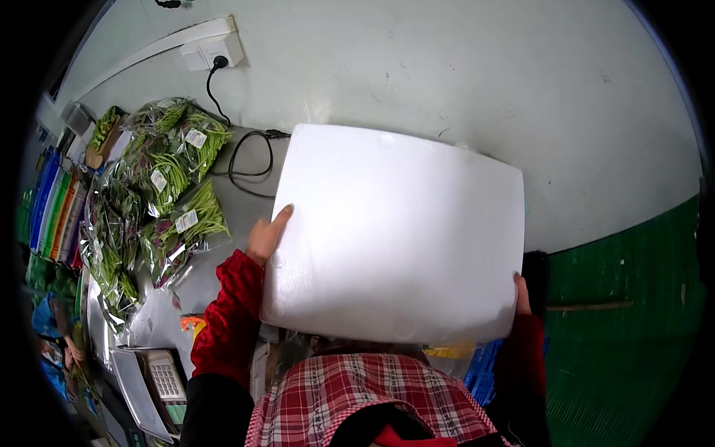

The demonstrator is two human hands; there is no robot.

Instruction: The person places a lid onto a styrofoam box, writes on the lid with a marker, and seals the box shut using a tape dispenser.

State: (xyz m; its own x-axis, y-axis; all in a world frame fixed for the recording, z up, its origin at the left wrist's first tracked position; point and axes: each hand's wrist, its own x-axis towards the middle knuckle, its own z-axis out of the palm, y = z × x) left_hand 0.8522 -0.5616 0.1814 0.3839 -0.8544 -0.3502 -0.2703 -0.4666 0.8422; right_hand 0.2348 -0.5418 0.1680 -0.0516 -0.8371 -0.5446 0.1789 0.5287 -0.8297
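Note:
A large white foam board or box lid (402,231) spans the middle of the view, in front of my body. At its left edge my left hand (269,235) grips it, the thumb lying on the top face. My right hand (523,295) holds the lower right edge, with only part of the fingers showing. The fingers under the board are hidden. Left of it, several clear bags of leafy greens (165,179) with white labels lie on a metal table (249,216).
A black cable (232,167) runs from a wall socket (216,52) to the table. A calculator-like device (165,376) sits at lower left, with coloured folders (56,212) farther left. Behind them a person (59,343) is partly visible. A blue crate (482,372) is below the board.

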